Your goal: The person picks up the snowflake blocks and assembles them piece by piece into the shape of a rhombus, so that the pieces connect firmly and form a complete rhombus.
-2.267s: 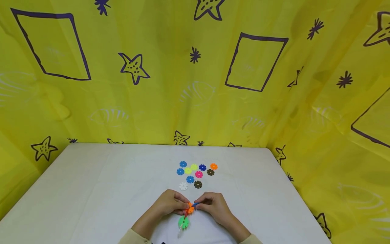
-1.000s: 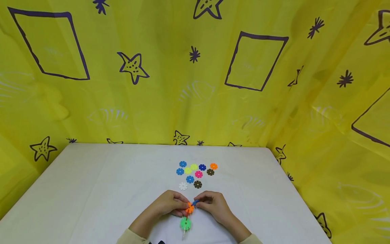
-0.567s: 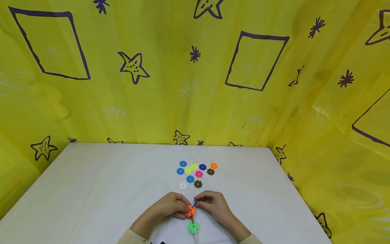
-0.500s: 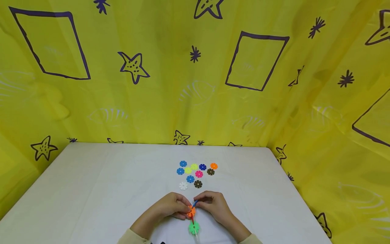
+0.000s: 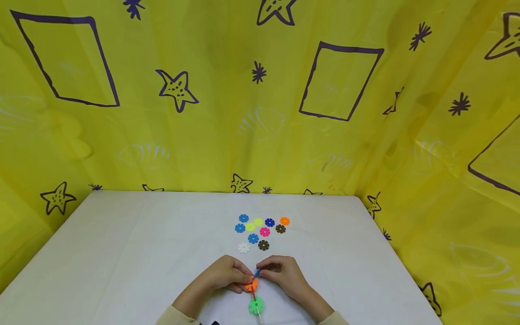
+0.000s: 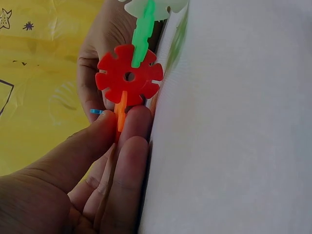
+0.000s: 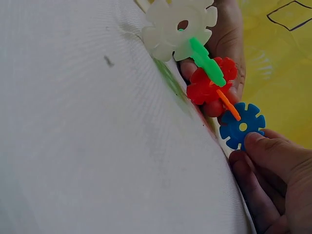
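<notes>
My left hand (image 5: 226, 274) pinches an orange notched disc (image 5: 252, 285), a snowflake-shaped linking piece, between thumb and fingers. From it runs a chain: a red disc (image 6: 129, 75), a green disc (image 5: 256, 305) and a whitish disc (image 7: 178, 27), each slotted crosswise into its neighbour. A blue disc (image 7: 242, 126) is pinched by its edge between thumb and fingers of my right hand (image 5: 286, 276). In the right wrist view the blue disc's slot meets the orange disc's rim, the orange seen edge-on. The chain's free end points toward the person.
On the white-covered table (image 5: 162, 234), beyond the hands, lie several loose discs: a white disc (image 5: 244, 247), a brown disc (image 5: 263, 245), a pink disc (image 5: 265, 231), an orange one (image 5: 285, 221), plus blue and yellow ones. A yellow patterned curtain (image 5: 219, 135) surrounds the table.
The chain's green and whitish end has swung right and toward the person. The orange disc has tilted and dropped slightly; both hands keep their grips. The loose discs stay put.
</notes>
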A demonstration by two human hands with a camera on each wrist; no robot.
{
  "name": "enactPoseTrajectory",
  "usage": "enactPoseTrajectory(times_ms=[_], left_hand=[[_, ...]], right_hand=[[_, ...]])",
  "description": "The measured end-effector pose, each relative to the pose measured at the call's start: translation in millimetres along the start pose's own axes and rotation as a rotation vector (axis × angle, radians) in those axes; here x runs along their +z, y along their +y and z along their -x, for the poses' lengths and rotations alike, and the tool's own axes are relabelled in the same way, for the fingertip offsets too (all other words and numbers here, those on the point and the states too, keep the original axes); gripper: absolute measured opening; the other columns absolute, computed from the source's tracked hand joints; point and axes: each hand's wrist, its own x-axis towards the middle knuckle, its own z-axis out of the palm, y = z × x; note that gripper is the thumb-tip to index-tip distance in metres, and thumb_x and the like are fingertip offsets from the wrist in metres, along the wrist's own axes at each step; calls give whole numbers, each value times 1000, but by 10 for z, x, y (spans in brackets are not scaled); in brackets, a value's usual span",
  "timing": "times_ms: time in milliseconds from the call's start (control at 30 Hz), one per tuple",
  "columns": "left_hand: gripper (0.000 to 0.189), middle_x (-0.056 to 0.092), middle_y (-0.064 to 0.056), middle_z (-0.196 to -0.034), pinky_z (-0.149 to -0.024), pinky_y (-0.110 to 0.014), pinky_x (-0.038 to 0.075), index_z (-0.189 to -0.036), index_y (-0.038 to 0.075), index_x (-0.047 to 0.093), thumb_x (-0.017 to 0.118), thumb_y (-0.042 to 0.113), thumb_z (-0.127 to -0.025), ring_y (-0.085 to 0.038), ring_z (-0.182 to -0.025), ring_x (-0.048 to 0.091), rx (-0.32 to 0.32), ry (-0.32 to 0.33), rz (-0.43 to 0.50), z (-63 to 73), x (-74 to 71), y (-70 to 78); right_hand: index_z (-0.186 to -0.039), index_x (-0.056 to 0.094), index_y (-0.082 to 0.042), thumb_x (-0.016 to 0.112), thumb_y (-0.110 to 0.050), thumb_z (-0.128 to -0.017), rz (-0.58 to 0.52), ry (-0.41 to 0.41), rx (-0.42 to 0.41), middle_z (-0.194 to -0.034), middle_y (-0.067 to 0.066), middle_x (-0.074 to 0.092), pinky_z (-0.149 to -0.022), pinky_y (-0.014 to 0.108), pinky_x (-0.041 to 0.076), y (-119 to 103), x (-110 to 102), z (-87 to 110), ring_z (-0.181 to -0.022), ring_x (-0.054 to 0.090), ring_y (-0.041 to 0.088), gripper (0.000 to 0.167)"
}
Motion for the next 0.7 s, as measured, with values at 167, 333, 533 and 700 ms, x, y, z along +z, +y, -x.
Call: enactPoseTrajectory(times_ms=[167, 333, 533, 700], left_hand=[[16, 74, -7, -79, -58, -25, 59, -97, -1, 74, 75, 9, -85, -8, -59, 65, 0, 6, -19, 22, -17, 12], [15, 74, -6, -79, -58, -24, 59, -96, 0, 75, 76, 10, -86, -7, -58, 64, -6, 13, -39, 16, -2, 19], [14, 74, -4, -78, -58, -22, 58, -95, 2, 76, 76, 12, -85, -6, -58, 63, -35, 16, -49, 12, -5, 25], [13, 74, -4, -78, -58, -23, 58, -94, 2, 76, 76, 11, -85, -6, -57, 63, -22, 21, -50, 22, -10, 6]], right_hand=[[-102, 76, -4, 76, -15, -86, 11, 9, 30, -98, 9, 75, -77, 20, 58, -25, -24, -14, -85, 71, 7, 20], [-102, 75, -2, 75, -15, -86, -14, 36, 82, -97, 12, 75, -75, 21, 58, -42, -110, -43, -83, 70, 8, 20], [-100, 74, 0, 75, -12, -86, 10, 106, 122, -92, 14, 75, -69, 23, 59, -19, -253, -180, -77, 70, 13, 18], [-100, 74, -3, 76, -14, -86, 125, 143, 148, -89, 7, 75, -64, 21, 55, 3, -363, -372, -75, 68, 13, 18]])
